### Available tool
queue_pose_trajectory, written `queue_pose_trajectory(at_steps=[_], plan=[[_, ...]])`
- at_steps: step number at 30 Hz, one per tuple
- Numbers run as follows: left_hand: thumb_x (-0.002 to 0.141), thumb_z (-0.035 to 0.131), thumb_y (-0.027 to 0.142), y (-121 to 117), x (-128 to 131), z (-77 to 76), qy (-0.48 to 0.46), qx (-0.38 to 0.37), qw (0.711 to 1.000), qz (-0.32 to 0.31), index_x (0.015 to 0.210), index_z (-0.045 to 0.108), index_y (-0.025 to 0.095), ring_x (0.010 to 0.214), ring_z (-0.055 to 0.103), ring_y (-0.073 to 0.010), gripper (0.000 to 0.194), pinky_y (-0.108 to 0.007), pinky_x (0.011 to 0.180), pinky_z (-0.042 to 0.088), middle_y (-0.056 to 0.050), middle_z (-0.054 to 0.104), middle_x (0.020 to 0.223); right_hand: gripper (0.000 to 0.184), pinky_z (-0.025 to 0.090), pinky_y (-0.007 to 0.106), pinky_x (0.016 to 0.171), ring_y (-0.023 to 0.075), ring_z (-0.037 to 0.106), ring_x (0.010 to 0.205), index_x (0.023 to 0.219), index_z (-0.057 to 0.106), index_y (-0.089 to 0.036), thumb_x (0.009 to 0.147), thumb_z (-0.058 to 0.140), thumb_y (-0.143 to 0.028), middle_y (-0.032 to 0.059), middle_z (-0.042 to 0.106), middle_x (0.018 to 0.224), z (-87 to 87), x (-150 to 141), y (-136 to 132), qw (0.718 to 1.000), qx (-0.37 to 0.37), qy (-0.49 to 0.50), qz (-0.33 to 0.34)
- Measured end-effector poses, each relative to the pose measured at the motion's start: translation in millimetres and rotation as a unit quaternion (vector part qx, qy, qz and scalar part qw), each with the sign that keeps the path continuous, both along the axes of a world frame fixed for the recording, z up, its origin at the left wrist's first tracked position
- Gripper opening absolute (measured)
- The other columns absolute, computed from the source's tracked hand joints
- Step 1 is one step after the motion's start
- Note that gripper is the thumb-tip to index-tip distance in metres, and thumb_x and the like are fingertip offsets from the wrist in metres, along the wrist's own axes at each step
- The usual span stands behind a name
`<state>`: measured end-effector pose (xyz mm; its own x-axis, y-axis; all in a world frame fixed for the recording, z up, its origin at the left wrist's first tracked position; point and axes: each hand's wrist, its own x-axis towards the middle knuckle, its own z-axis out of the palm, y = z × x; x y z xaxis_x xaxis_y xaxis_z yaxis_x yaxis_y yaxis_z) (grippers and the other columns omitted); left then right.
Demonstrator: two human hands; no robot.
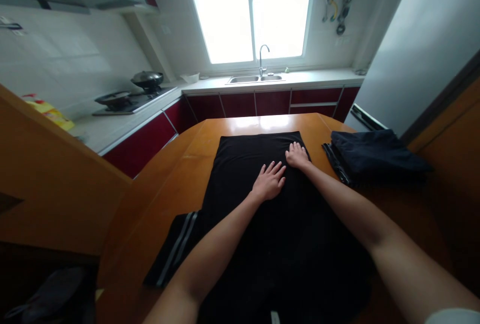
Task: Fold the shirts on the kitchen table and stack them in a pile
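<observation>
A black T-shirt (pixel 247 159) lies spread on the wooden table, its hem toward the window and its neck label at the bottom edge of the view. Its left sleeve (pixel 176 246), with two grey stripes, sticks out over the wood; the right sleeve is hidden in shadow and behind my arm. My left hand (pixel 269 181) rests flat on the middle of the cloth, fingers spread. Near the right edge, close to the hem, my right hand (pixel 297 155) presses down with its fingers stretched out. Neither hand grips anything.
Dark folded clothes (pixel 375 156) are stacked on the right of the wooden table (pixel 180 174). Behind stand a counter with a sink (pixel 243 79) and a stove (pixel 138 99) with pans. A fridge (pixel 420 49) is at the right, and a wooden panel (pixel 52 174) rises at the left.
</observation>
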<state>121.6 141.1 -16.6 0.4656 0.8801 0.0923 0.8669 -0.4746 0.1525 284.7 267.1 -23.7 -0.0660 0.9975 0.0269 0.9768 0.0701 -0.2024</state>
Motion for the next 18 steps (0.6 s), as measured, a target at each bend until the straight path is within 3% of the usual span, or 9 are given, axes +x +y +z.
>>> queue_pose_trajectory(at_steps=[6, 10, 13, 18], plan=[[0.104, 0.029, 0.047, 0.2, -1.1, 0.5, -0.017, 0.004, 1.0, 0.001, 0.155, 0.034, 0.03, 0.153, 0.018, -0.0247, 0.055, -0.05, 0.123, 0.016, 0.002, 0.026, 0.164, 0.052, 0.036, 0.039, 0.109, 0.0305, 0.045, 0.135, 0.134, 0.058, -0.004, 0.103, 0.026, -0.029, 0.0246, 0.053, 0.142, 11.9, 21.7, 51.3, 0.998, 0.039, 0.004, -0.055], [0.104, 0.029, 0.048, -0.4, -0.5, 0.8, -0.025, 0.005, 1.0, 0.001, 0.155, 0.036, 0.031, 0.153, 0.018, -0.0252, 0.054, -0.05, 0.123, 0.016, 0.001, 0.028, 0.164, 0.047, 0.045, 0.04, 0.098, 0.032, 0.055, 0.123, 0.131, 0.061, -0.006, 0.101, 0.036, -0.032, 0.0255, 0.059, 0.132, 20.8, 46.0, 83.4, 0.994, 0.042, -0.002, -0.098], [0.104, 0.029, 0.048, -1.2, 0.1, 0.3, -0.029, 0.013, 1.0, 0.001, 0.154, 0.036, 0.029, 0.152, 0.019, -0.0247, 0.054, -0.05, 0.124, 0.015, 0.001, 0.029, 0.163, 0.04, 0.048, 0.041, 0.095, 0.0303, 0.062, 0.113, 0.126, 0.065, -0.008, 0.098, 0.047, -0.03, 0.0243, 0.065, 0.122, 22.9, 54.6, 102.6, 0.995, 0.022, -0.006, -0.096], [0.104, 0.028, 0.048, -2.1, -0.3, -1.7, -0.033, 0.021, 0.999, 0.001, 0.154, 0.038, 0.029, 0.152, 0.02, -0.0248, 0.054, -0.05, 0.124, 0.015, 0.001, 0.029, 0.163, 0.037, 0.046, 0.044, 0.098, 0.0323, 0.062, 0.115, 0.121, 0.068, -0.005, 0.094, 0.047, -0.02, 0.0277, 0.065, 0.12, 21.5, 55.5, 118.3, 0.997, 0.021, -0.023, -0.073]])
